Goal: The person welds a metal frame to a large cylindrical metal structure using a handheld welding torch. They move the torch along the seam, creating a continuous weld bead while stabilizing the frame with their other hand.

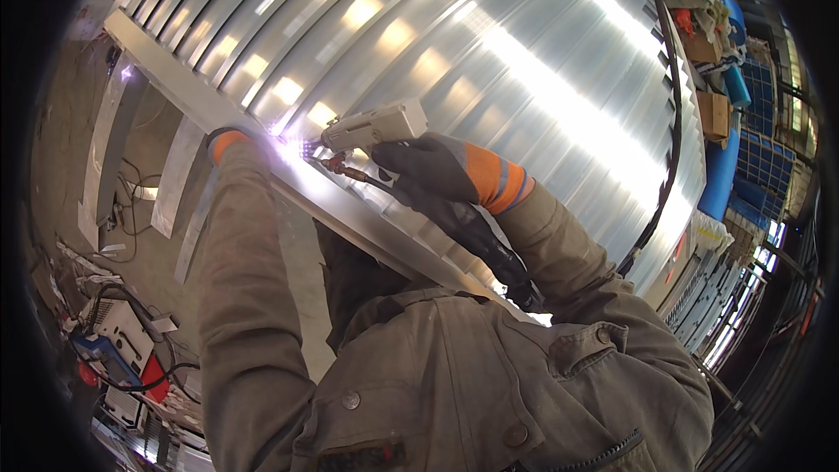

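Silvery ribbed metal panelling (559,149) spreads before us, with a flat metal beam (376,220) along its near edge. At the beam, our right grip (428,168), in a black and orange glove, is closed around a pale grey torch (371,127), whose front end sits just beside a violet-white glare (293,149). Under the torch we see a brass-coloured fitting (351,172), and a thick black hose (476,238) runs back below our right forearm (564,240). Our left grip (226,142) is by the beam, just left of the glare (only an orange cuff and a dark sliver of glove show), so we cannot tell how far open it is or whether it holds anything. Further left, long metal strips (103,149) show against the floor (57,157)
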Demonstrator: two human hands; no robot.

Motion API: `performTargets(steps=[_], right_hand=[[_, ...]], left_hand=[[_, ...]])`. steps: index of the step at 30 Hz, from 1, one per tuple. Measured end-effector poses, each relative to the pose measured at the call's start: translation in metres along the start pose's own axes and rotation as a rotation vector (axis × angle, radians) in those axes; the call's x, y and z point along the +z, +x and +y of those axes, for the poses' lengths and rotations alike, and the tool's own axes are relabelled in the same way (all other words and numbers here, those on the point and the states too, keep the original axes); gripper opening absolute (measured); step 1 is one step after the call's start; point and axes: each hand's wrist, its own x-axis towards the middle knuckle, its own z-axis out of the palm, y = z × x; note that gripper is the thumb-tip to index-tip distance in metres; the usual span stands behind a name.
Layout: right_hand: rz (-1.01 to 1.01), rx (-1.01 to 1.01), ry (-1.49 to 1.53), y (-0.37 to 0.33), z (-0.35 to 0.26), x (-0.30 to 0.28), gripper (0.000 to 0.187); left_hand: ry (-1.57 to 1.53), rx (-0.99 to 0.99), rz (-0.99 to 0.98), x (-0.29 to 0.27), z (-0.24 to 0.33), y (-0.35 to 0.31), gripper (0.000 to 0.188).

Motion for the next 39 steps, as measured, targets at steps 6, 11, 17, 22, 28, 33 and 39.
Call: performTargets(steps=[6,11,17,22,28,33,39], right_hand=[[-0.008,0.049,0.027,-0.002,0.003,-0.001,0.055],[0.016,0.036,-0.003,-0.013,0.014,-0.008,0.055],[0.001,-0.226,-0.159,-0.031,0.033,-0.011,0.055],[-0.006,0.003,0.093,-0.027,0.032,-0.012,0.055],[-0.024,0.085,-0.004,-0.026,0.02,-0.012,0.052],[-0.028,0.136,-0.021,-0.024,0.015,-0.01,0.051],[-0.038,0.105,0.017,-0.02,0.017,-0.009,0.049]], left_hand=[[0.027,-0.005,-0.01,-0.025,-0.002,-0.03,0.042],[-0.025,0.006,-0.068,-0.013,-0.002,-0.008,0.041],[0.184,0.034,-0.103,-0.011,0.002,-0.023,0.059],[0.25,0.032,-0.153,-0.023,-0.002,-0.038,0.072],[0.276,0.051,-0.169,-0.012,-0.005,-0.021,0.067],[0.278,0.058,-0.173,-0.007,-0.007,-0.016,0.062],[0.311,0.074,-0.14,-0.015,-0.008,-0.024,0.057]])
